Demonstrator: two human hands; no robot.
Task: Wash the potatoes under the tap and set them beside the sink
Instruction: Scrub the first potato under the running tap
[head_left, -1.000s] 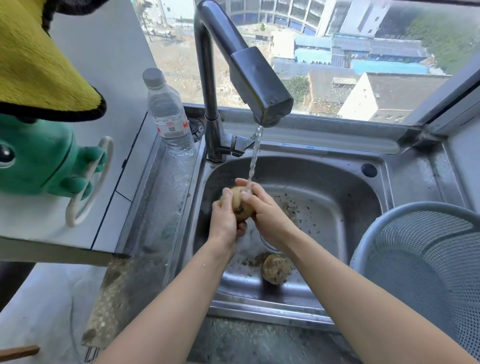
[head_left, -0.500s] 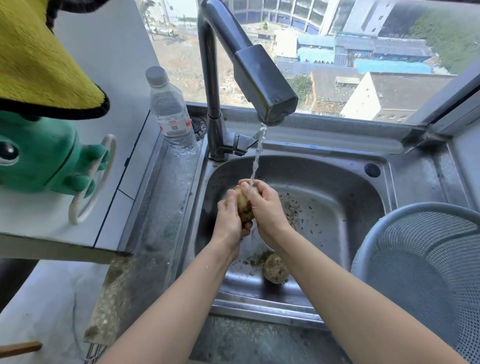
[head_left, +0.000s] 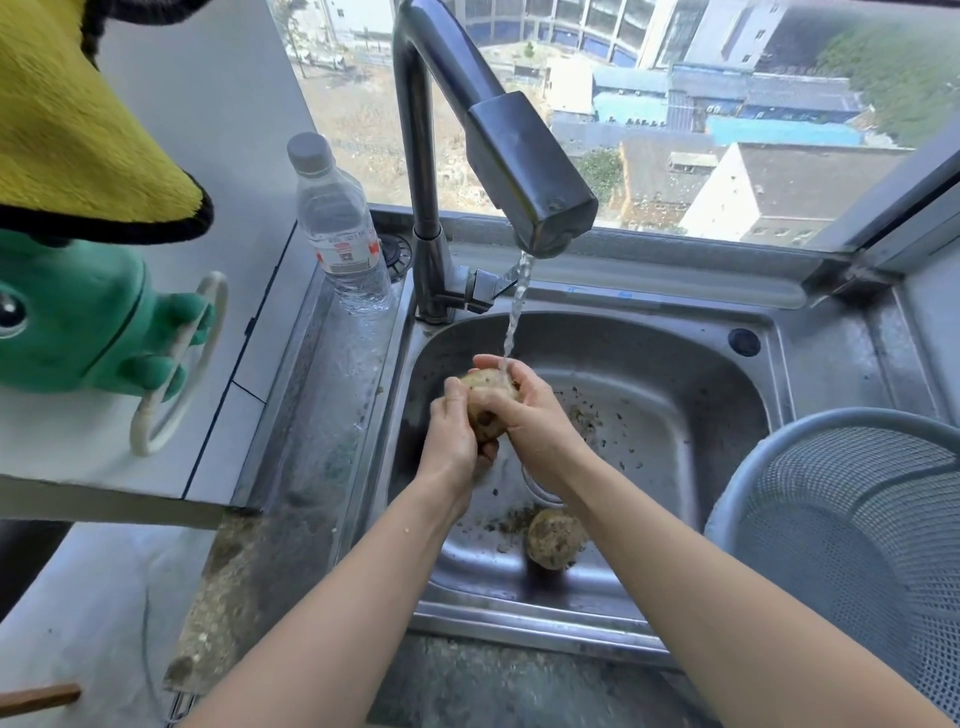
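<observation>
Down at the steel sink (head_left: 675, 374) by the window (head_left: 701, 104), tap (head_left: 519, 156) running. Holding one potato (head_left: 485, 410) in the stream over the sink's middle, left grip (head_left: 454, 436) and right grip (head_left: 535, 421) both curled round it. Second potato (head_left: 553, 538) near the sink's front edge.

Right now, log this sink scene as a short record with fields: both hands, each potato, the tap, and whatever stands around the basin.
left hand: grips the held potato from the left
right hand: curled round the same potato from the right
held potato: in the water stream, above the basin, dark specks on its skin
second potato: lies on the basin floor near the front wall, dirty
tap: running
sink: soil bits scattered on its floor
colander: right of the basin, nothing visible inside
bottle: upright, left of the tap base
</observation>
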